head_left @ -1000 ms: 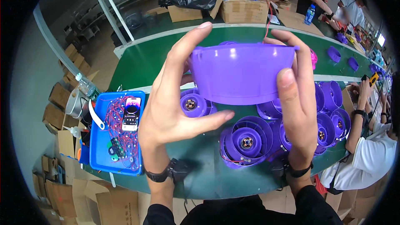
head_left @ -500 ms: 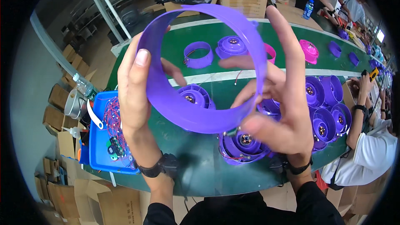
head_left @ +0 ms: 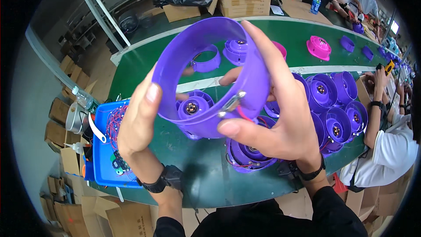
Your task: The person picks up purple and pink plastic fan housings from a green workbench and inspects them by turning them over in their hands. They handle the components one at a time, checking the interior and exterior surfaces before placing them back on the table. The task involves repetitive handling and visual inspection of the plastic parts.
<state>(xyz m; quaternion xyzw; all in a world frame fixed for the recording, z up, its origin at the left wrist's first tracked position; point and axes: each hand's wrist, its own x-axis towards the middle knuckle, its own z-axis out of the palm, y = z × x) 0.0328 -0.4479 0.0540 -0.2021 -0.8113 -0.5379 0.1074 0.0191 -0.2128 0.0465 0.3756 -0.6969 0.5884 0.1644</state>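
A wide purple plastic ring [head_left: 255,91] is held up above the bench, tilted, its opening facing me. My left hand [head_left: 139,120] grips its left side, thumb in front and fingers behind. My right hand [head_left: 285,120] holds the right side, with the thumb beside a small metal terminal [head_left: 231,104] and red wire on the ring's outer wall. Through the opening shows a purple round motor housing [head_left: 197,103] on the bench. Beneath my right hand sits another purple housing [head_left: 245,162] with a red wire, partly hidden by that hand.
A blue tray [head_left: 101,149] of red wires and small boards stands at left. Several purple housings [head_left: 335,129] cluster at right. Farther back are a smaller purple ring [head_left: 207,65] and a pink housing [head_left: 319,48]. A person in a white shirt [head_left: 386,153] works at right.
The purple ring has turned and dropped slightly, bringing the metal terminal and red wire into view on its front. My right fingers have closed in from spread to the ring's side.
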